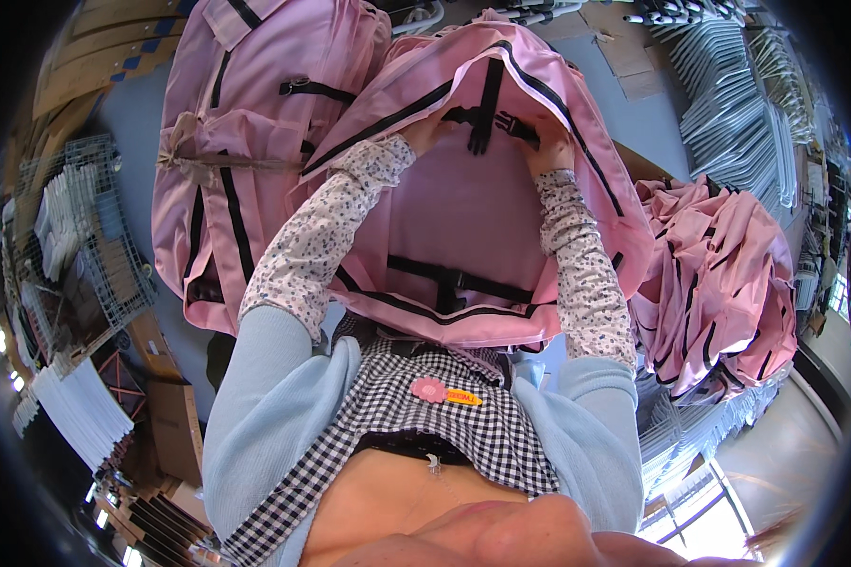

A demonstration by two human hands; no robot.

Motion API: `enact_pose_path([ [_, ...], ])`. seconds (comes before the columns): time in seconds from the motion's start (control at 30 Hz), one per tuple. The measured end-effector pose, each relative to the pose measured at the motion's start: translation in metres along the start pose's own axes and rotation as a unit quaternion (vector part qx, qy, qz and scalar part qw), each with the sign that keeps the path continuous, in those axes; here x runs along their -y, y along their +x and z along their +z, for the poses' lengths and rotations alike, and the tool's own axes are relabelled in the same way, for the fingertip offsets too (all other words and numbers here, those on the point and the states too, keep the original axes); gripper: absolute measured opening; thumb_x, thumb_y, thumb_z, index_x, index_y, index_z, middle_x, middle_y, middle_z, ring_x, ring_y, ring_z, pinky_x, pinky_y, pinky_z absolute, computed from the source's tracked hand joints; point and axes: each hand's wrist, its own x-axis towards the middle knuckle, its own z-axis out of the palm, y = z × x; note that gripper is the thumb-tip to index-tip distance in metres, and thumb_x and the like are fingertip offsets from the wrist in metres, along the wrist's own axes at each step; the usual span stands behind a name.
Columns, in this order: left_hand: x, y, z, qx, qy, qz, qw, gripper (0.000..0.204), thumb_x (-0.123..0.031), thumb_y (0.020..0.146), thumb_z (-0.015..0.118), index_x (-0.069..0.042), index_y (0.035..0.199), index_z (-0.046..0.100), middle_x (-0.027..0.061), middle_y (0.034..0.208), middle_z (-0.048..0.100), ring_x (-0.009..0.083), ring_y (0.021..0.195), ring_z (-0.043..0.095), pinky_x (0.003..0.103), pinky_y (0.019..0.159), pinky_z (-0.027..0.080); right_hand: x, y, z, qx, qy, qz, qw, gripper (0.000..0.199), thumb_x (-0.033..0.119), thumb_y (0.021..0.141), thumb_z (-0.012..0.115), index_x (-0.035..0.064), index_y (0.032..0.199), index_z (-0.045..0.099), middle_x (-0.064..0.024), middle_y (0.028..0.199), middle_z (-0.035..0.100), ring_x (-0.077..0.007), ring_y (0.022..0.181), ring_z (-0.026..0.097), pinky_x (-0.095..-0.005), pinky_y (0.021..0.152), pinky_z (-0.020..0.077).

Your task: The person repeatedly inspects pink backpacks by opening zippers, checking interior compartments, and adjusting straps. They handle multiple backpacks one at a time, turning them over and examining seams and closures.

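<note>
A large pink bag [463,213] lies unzipped in front of me, its flap edged with a black zipper. Both my hands reach inside, near its far end. My left hand [425,133] is closed at one half of a black plastic side-release buckle [460,114]. The other half, a black pronged buckle piece [514,127] on webbing, is in my right hand [552,149], whose fingers are partly hidden by the flap. The two halves are apart. Between them runs a black strap [489,94]. A second black strap [459,280] crosses the bag's near side, fastened.
More pink bags [265,180] are stacked on the left, tied with a band. A crumpled pink heap of fabric [719,283] lies to the right. White metal tubing [738,104] is piled at the far right. Wire racks [95,222] stand at the left.
</note>
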Motion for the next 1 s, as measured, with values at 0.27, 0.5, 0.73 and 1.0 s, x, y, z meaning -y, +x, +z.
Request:
enact_pose_path([
  [0.27,-0.032,0.009,-0.01,0.029,-0.014,0.046,0.998,0.043,-0.007,0.085,0.065,-0.002,0.125,0.05,0.015,0.111,0.058,0.029,0.104,0.058,0.035,0.091,0.045,0.01,0.003,-0.009,0.011,0.044,-0.009,0.999,0.04,0.013,0.062,0.08,0.0115,0.1,0.07,-0.0077,0.101,0.067,-0.0254,0.103,0.061,-0.0385,0.091,0.0474],
  [0.5,-0.047,0.016,-0.012,0.04,0.035,0.034,0.998,0.038,-0.005,0.083,0.064,-0.001,0.118,0.052,0.0154,0.102,0.057,0.0319,0.098,0.057,0.037,0.087,0.046,0.008,0.005,-0.015,0.027,0.005,-0.022,0.999,0.04,0.016,0.061,0.081,0.0128,0.099,0.07,-0.007,0.1,0.066,-0.0253,0.1,0.062,-0.0385,0.09,0.0477],
  [0.73,-0.049,0.019,-0.016,0.069,0.124,0.045,0.989,0.041,-0.002,0.078,0.067,-0.002,0.116,0.053,0.0144,0.101,0.057,0.0317,0.099,0.056,0.038,0.087,0.045,0.007,0.006,-0.021,0.071,-0.008,-0.018,0.997,0.037,0.018,0.063,0.08,0.0139,0.099,0.07,-0.0079,0.098,0.066,-0.0268,0.098,0.062,-0.0391,0.087,0.0491],
  [1.0,-0.052,0.018,-0.019,0.068,0.085,0.073,0.991,0.04,-0.001,0.078,0.066,-0.003,0.116,0.054,0.0143,0.106,0.057,0.0309,0.1,0.057,0.038,0.086,0.046,0.002,0.012,-0.024,0.049,-0.016,-0.069,0.996,0.036,0.021,0.065,0.08,0.0127,0.098,0.069,-0.0074,0.095,0.066,-0.0274,0.09,0.064,-0.0387,0.081,0.052],
])
